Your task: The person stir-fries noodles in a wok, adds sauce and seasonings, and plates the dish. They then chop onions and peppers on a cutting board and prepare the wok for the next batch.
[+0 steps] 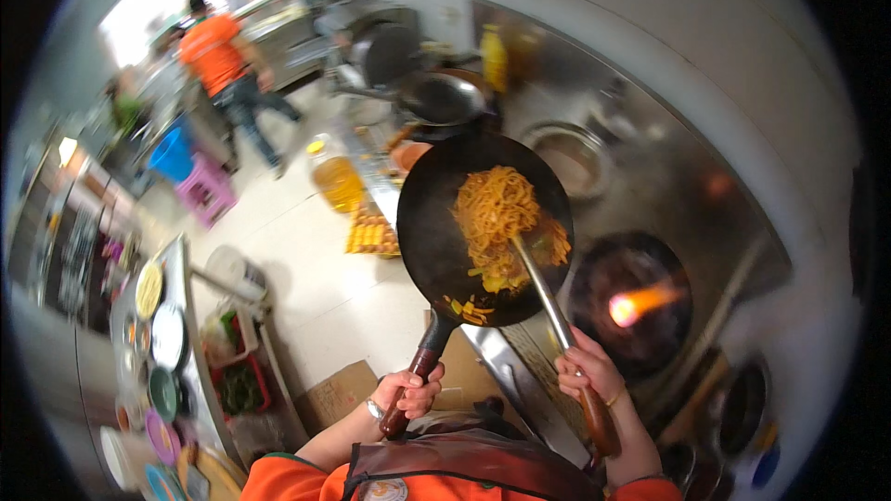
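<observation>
My left hand [411, 393] grips the wooden handle of a dark wok [431, 223], which is lifted away from the lit burner. In the wok lies a heap of brown sauced noodles [498, 209] with pieces of vegetable; several yellow strips [470, 309] sit apart near the handle side. My right hand [588, 369] is closed around a long-handled metal cooking tool [546, 289] with a wooden grip end. Its working end rests in the noodles and is hidden by them.
To the right of the wok, a flame burns on a stove burner [626, 306]. Beyond stand a metal pot [567, 156], another wok [445, 97], and a yellow bottle [494, 59]. An oil jug [334, 177] and egg trays [372, 233] are left. A person [223, 62] is farther back; a side table [181, 292] holds plates.
</observation>
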Available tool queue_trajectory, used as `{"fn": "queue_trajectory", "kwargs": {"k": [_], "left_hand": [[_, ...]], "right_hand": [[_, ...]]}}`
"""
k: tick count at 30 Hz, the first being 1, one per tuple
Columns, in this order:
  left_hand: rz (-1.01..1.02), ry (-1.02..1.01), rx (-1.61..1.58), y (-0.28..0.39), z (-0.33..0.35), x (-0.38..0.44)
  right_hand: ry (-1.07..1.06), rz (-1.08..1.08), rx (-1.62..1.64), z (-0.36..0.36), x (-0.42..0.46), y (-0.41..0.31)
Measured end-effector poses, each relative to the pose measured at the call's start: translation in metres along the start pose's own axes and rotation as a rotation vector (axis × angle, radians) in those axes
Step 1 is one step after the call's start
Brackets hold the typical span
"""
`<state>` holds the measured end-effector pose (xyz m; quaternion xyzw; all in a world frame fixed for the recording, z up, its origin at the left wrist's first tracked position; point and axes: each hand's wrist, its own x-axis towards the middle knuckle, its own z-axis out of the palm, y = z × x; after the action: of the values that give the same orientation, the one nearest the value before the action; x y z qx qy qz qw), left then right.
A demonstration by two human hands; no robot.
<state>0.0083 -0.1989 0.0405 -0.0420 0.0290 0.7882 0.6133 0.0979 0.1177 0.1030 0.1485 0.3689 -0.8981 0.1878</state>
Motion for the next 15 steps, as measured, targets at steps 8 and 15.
{"fn": "queue_trajectory", "kwargs": {"k": [8,15], "left_hand": [[0.371,-0.099,-0.008,0.028,-0.033,-0.212],[0.789,0.002,-0.078,0.071,-0.047,-0.358]], "right_hand": [[-0.083,0.280,-0.150,0.167,0.084,0.062],[-0.302,0.665,-0.236,0.310,0.238,0.111]]}}
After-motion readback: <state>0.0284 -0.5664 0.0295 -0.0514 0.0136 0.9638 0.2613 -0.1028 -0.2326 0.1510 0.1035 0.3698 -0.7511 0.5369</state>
